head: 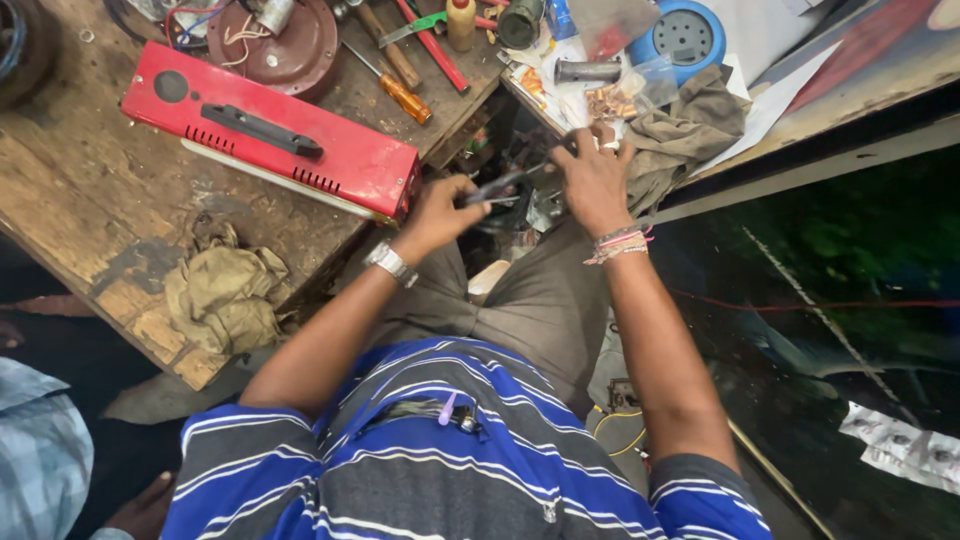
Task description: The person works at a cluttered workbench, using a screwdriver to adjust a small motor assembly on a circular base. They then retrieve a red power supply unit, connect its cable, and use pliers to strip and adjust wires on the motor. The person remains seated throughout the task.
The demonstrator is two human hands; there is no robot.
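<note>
My left hand (440, 212) is closed around a dark slim tool (500, 186) that points right, toward my right hand. My right hand (594, 180), with a ring and thread bracelets, grips a small dark metal part (545, 205) over the gap between two wooden benches. The part itself is mostly hidden by my fingers. Both hands hover above my lap, close to the corner of a red metal box (270, 132) with a black handle.
The wooden bench (90, 210) on the left carries the red box, a crumpled rag (225, 295), screwdrivers (405, 98) and a round maroon cover (290, 45). On the right lie a grey cloth (690, 125), a blue round device (685, 35) and papers. Another person's sleeve (35, 450) shows at lower left.
</note>
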